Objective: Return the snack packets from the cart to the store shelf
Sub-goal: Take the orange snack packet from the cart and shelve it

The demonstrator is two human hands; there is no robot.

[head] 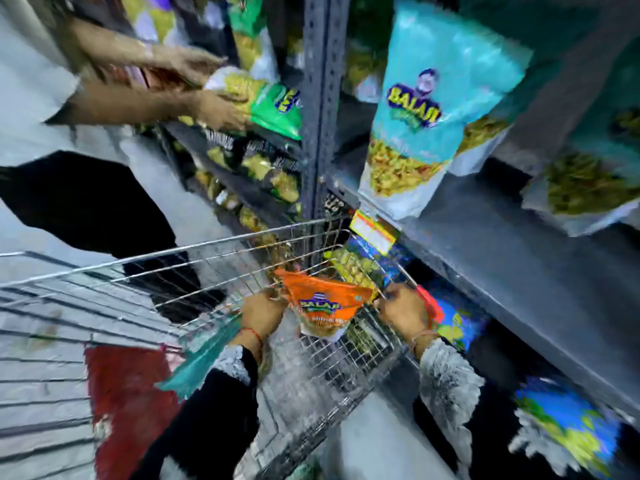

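I hold an orange snack packet (323, 303) over the front end of the wire cart (173, 252). My left hand (263, 311) grips its left top corner. My right hand (403, 306) is closed at its right top corner, right by the cart's rim, and the top edge is stretched between the two. Under the orange one, a yellow and blue packet (349, 268) lies in the cart. A teal packet (197, 362) sticks out beneath my left forearm. The grey store shelf (485, 244) runs along the right, and a tall teal packet (433, 109) stands on it.
Another person's hands (207, 98) hold a green packet (277, 109) at the left shelf bay. A perforated metal upright (320, 98) divides the bays. Blue packets (568, 424) fill the lower shelf on the right. A red item (128, 403) lies at the lower left.
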